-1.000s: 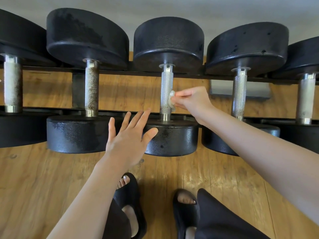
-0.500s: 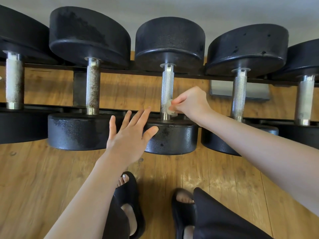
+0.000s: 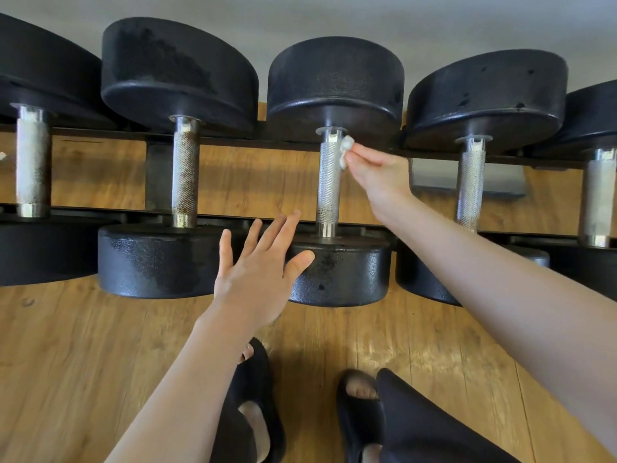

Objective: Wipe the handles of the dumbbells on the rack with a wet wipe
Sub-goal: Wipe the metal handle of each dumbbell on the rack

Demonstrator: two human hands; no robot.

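Head cam looking down at a rack (image 3: 233,142) of black dumbbells, so here's where things stand. Right hand (image 3: 380,177) has a small balled-up wipe (image 3: 345,151) pinched at the fingertips and it's pressed against the right side of the middle handle (image 3: 329,182), right up at the far end by the collar. Left hand (image 3: 257,275) is nearer to me and lower, fingers spread and straight, holding nothing; it sits over the near head (image 3: 340,272) of that same dumbbell, thumb against the rim, though I honestly can't tell if the palm is actually bracing it or just hovering. So I'd call this mid-wipe on the middle handle. There's brownish speckling at the near end of that handle, so my guess is the next stroke wants to drag the wipe back toward me along the knurling, probably working round the bar too. The handle (image 3: 185,175) left of the left hand looks rustier, and the one (image 3: 470,188) past the right wrist is waiting as well.
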